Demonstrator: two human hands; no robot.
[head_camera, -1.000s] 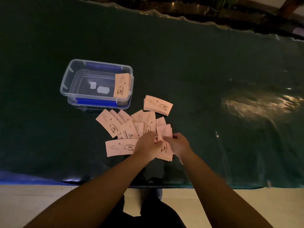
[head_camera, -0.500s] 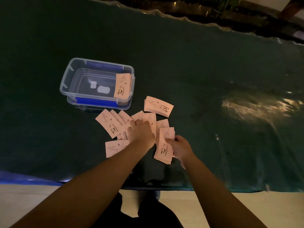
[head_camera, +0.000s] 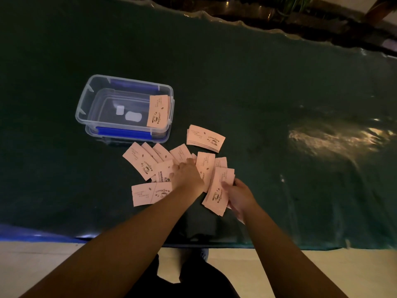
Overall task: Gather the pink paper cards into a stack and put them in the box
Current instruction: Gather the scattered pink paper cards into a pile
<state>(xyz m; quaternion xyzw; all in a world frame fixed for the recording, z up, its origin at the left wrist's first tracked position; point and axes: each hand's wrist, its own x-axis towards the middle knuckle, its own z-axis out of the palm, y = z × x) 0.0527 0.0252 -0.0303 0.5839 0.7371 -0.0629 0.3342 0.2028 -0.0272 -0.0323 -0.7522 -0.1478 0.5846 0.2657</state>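
Note:
Several pink paper cards with a coffee-cup print lie fanned out on the dark green table cover, just in front of a clear plastic box. One small stack of cards leans inside the box at its right end. Another stack rests on the table to the right of the box. My right hand grips a stack of pink cards by its right edge. My left hand presses down on the loose cards, fingertips on one long card.
The box has blue clips and sits on its lid. The table's near edge runs just behind my forearms, with pale floor below. A bright glare patch lies on the cover at right. The far edge is wavy.
My left hand left the held stack and moved up-left onto the spread cards, now pulling one card. My right hand keeps the stack, shifted slightly right.

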